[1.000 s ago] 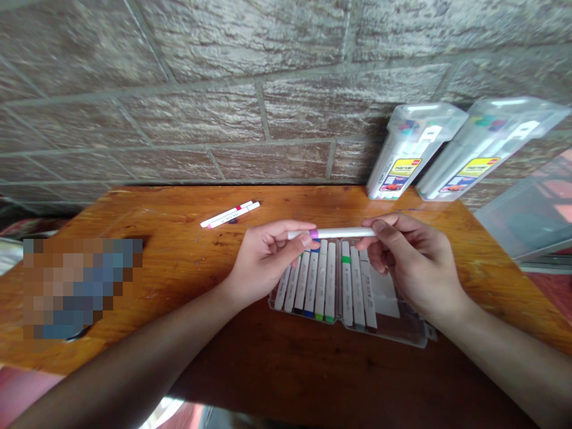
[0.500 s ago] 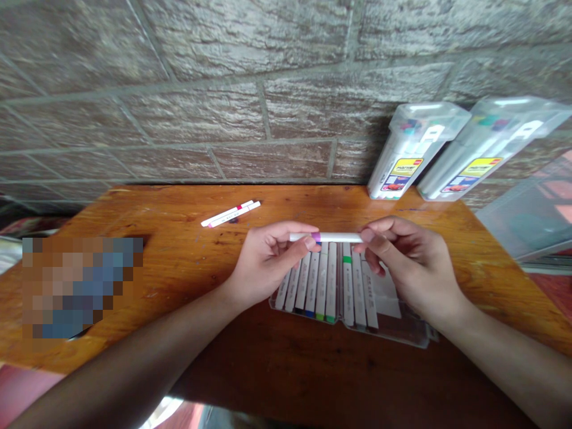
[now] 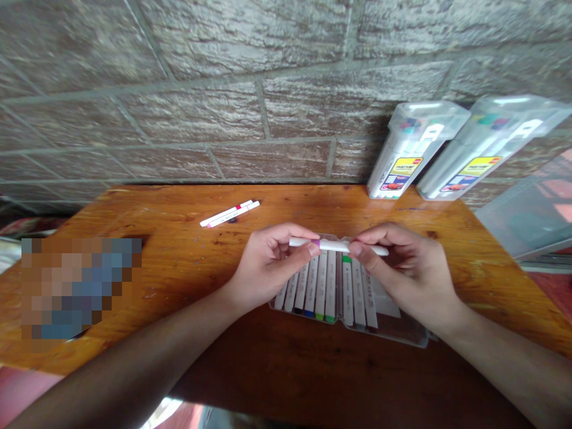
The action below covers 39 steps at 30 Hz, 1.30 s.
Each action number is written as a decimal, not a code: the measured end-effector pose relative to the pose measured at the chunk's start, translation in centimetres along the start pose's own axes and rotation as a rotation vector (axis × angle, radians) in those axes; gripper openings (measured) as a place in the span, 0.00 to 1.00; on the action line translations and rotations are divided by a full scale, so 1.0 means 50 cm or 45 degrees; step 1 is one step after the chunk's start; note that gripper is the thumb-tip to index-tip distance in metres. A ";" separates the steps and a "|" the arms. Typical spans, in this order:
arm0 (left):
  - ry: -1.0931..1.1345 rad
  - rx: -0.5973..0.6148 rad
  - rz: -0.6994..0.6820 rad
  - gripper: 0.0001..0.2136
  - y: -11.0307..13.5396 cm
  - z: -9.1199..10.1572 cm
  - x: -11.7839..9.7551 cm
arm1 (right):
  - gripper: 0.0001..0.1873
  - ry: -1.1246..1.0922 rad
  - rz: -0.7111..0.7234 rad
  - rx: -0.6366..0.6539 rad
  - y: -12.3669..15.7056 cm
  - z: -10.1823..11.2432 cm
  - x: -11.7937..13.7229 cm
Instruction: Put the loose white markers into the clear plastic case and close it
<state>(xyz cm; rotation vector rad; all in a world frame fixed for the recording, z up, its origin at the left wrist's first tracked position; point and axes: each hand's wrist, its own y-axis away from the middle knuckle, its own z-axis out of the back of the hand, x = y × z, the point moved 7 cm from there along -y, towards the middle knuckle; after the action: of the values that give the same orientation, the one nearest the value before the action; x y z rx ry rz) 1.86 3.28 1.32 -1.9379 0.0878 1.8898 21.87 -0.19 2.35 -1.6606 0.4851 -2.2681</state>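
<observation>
White marker (image 3: 333,245) with purple band

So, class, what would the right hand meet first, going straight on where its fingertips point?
Probably the left hand, pinching the same white marker, though depth is hard to judge.

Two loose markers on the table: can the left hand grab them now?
Probably yes: the left hand has a free path to the two loose markers, but it's holding the purple-banded marker, so it'd need freeing first.

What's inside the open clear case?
White markers lie in both halves of the case, with a pale sheet in the right one. The left hand covers some markers' upper ends; the right hand hides part of the right half; anything there is unseen.
</observation>
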 end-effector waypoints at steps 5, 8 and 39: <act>0.023 0.040 -0.002 0.06 0.009 -0.007 0.012 | 0.02 0.047 0.065 0.056 0.005 -0.009 0.002; -0.016 0.044 -0.013 0.06 0.014 -0.011 0.015 | 0.03 0.042 0.080 0.080 0.010 -0.011 0.003; -0.477 0.175 -0.059 0.10 0.035 -0.033 -0.005 | 0.07 0.371 0.268 0.144 0.016 -0.025 0.036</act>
<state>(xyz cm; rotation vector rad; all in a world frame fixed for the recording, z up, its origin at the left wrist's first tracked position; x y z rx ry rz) 2.82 1.05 1.08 -1.4590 0.0574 2.1203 20.16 -1.55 3.20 -1.1720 0.5559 -2.3381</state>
